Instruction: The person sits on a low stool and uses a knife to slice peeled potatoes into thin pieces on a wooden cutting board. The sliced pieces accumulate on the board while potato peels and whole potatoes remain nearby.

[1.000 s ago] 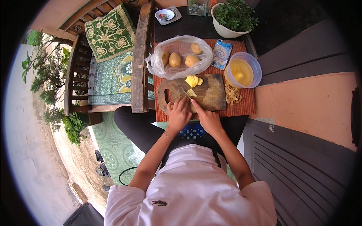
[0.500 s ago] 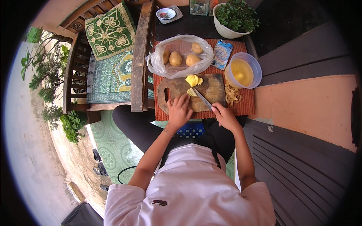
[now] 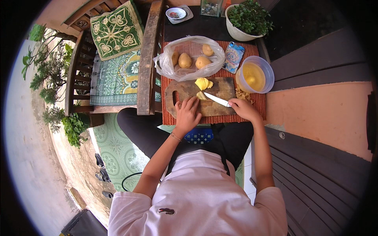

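Note:
A wooden cutting board (image 3: 183, 88) with a handle slot lies in front of me. My left hand (image 3: 188, 113) rests over its near edge, fingers bent, the fingertips pressing on a small bundle of cut potato strips (image 3: 201, 95). The grip of a kitchen knife (image 3: 215, 99) is in my closed right hand (image 3: 245, 109); its blade slants over the board, tip close to the strips. Just beyond them sits a fanned pile of yellow potato slices (image 3: 203, 83). Brown peelings (image 3: 243, 94) lie at the board's right edge, partly hidden by my right hand.
Beyond the board, a clear plastic bag (image 3: 169, 70) holds several whole potatoes (image 3: 184, 61). To the right are a patterned phone (image 3: 234, 56) and a tub (image 3: 269, 80) of yellowish liquid with peeled potato. A potted plant (image 3: 241, 33) stands behind. A wooden bench (image 3: 146, 78) adjoins the left.
My right hand has moved right and slightly up with the knife, whose blade now lies flatter and shows its broad side. My left hand stays almost in place at the strips.

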Demonstrator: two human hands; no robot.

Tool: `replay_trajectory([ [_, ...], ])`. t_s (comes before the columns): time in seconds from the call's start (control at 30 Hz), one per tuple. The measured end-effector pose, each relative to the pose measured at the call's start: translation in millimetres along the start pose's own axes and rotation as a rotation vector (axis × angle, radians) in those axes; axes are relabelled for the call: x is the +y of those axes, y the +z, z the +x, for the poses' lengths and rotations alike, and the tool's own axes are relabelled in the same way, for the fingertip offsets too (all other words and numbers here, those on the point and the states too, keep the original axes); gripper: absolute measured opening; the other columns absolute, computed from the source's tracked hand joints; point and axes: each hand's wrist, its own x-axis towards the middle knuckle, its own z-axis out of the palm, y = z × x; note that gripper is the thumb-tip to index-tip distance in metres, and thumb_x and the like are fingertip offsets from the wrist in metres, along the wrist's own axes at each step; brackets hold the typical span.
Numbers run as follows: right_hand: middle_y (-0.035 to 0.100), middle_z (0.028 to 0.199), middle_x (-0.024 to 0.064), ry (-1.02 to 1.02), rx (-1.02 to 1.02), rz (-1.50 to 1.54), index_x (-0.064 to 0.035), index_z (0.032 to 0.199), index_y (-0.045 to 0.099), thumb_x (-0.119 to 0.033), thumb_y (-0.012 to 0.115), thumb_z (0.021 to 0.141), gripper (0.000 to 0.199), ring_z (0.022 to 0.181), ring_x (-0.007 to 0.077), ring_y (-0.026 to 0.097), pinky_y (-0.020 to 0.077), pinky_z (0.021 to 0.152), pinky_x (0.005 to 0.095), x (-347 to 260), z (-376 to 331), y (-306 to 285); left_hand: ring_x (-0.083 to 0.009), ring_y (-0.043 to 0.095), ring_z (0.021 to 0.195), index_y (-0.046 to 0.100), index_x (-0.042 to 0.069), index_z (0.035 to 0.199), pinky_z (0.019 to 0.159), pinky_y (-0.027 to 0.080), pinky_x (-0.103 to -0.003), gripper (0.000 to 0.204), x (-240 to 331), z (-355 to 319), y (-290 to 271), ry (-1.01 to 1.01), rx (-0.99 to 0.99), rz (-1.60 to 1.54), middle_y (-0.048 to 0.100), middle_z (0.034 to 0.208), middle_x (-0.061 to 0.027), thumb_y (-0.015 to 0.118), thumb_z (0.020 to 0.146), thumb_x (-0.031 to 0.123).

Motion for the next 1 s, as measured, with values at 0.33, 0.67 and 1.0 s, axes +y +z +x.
replay_trajectory([
  [0.33, 0.067, 0.089, 0.0181, -0.110, -0.108, -0.018, -0.0007, 0.103, 0.066, -0.022, 0.053, 0.094, 0.027, 0.084, 0.0301, 0.065, 0.0478, 0.075, 0.0385, -7, 21, -10, -0.0265, 0.043, 0.125, 0.058, 0.002, 0.122, 0.100, 0.027, -0.049, 0.054, -4, 0, 3, -0.002, -0.013, -0.024, 0.051, 0.129, -0.0089, 0.061, 0.072, 0.019],
  [0.67, 0.068, 0.092, 0.0177, -0.130, -0.172, -0.054, -0.0025, 0.104, 0.067, -0.026, 0.055, 0.093, 0.028, 0.082, 0.0290, 0.065, 0.0483, 0.074, 0.0383, -1, 44, -12, -0.0261, 0.042, 0.126, 0.057, 0.001, 0.123, 0.099, 0.027, -0.048, 0.055, -4, 1, 3, -0.003, -0.008, -0.025, 0.051, 0.130, -0.0090, 0.061, 0.072, 0.020],
  [1.0, 0.067, 0.077, 0.0110, -0.017, -0.226, 0.040, -0.0033, 0.105, 0.068, -0.026, 0.056, 0.094, 0.028, 0.067, 0.0187, 0.061, 0.0467, 0.064, 0.0350, -4, 42, -14, -0.0246, 0.043, 0.126, 0.057, -0.002, 0.120, 0.098, 0.029, -0.046, 0.051, -4, 0, 3, 0.014, 0.020, -0.074, 0.051, 0.131, -0.0094, 0.061, 0.072, 0.017],
])
